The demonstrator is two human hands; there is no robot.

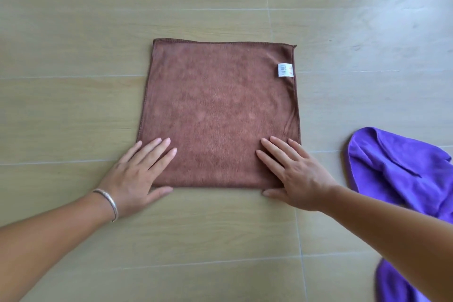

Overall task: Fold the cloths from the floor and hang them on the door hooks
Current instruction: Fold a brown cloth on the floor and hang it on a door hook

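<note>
While both hands lie flat on the near edge of the brown fuzzy square cloth [218, 115], the job right now looks like pressing it smooth for a fold. To do that well, I think the hands should slide out from the middle toward the sides, so no bumps get stuck inside. Then the corners should meet neatly, edge on edge.

On the left, the left hand [139, 174] wears a thin silver bracelet [109, 200] on its wrist. Its fingers are straight and spread, resting on the cloth's near left corner, holding nothing. The thumb touches the pale wooden-look tile floor [73, 56].

In the middle, the brown cloth lies flat on the floor. It looks soft, with stitched edges and a small white tag [285, 70] by its far right side. A few light wrinkles run near its right edge.

Next, the right hand [294, 174] rests flat on the near right corner, fingers straight, holding nothing.

Farthest right, a crumpled purple soft cloth [402, 169] waits on the floor, not yet folded.
</note>
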